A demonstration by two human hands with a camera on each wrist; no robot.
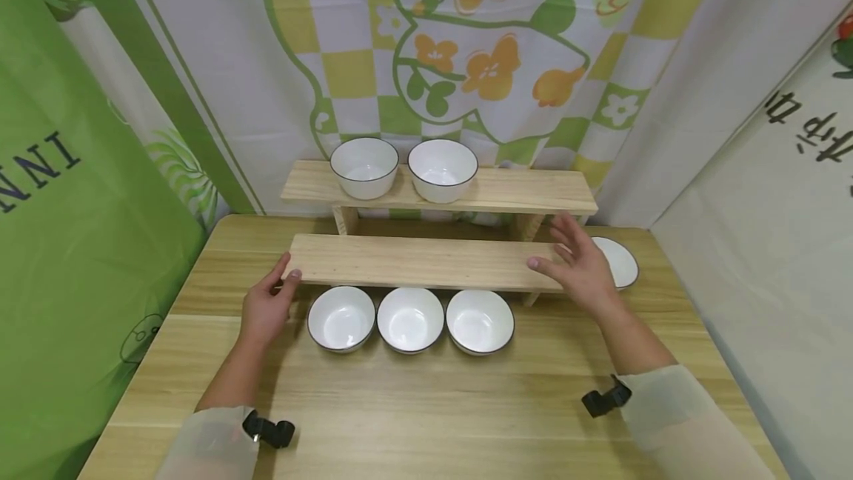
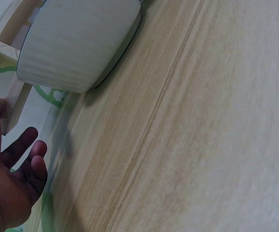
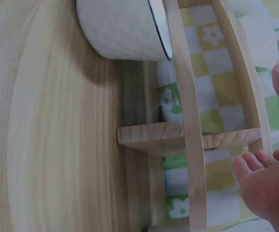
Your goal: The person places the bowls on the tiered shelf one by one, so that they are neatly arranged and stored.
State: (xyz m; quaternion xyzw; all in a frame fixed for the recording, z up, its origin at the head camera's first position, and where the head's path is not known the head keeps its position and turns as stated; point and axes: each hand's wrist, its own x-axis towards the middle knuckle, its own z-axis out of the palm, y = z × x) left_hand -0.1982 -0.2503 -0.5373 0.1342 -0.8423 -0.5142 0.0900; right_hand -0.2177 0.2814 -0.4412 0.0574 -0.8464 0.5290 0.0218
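A two-tier wooden shelf [image 1: 413, 261] stands at the back of the table. My left hand [image 1: 264, 310] is at the left end of its lower board, thumb by the front corner; in the left wrist view its other fingers [image 2: 21, 147] hang loosely bent, away from the wood. At the right end, my right hand [image 1: 586, 272] is spread over the board with nothing in it. Three white dark-rimmed bowls, the middle bowl [image 1: 409, 321] among them, stand in a row before the shelf. On the upper board sit a left bowl [image 1: 365, 169] and a right bowl [image 1: 443, 172].
Another white dark-rimmed dish [image 1: 620, 264] is partly hidden behind my right hand at the table's right. A patterned curtain [image 1: 426, 43] hangs close behind the shelf, with a green cloth [image 1: 60, 243] at the left. The wooden table [image 1: 413, 421] extends toward me.
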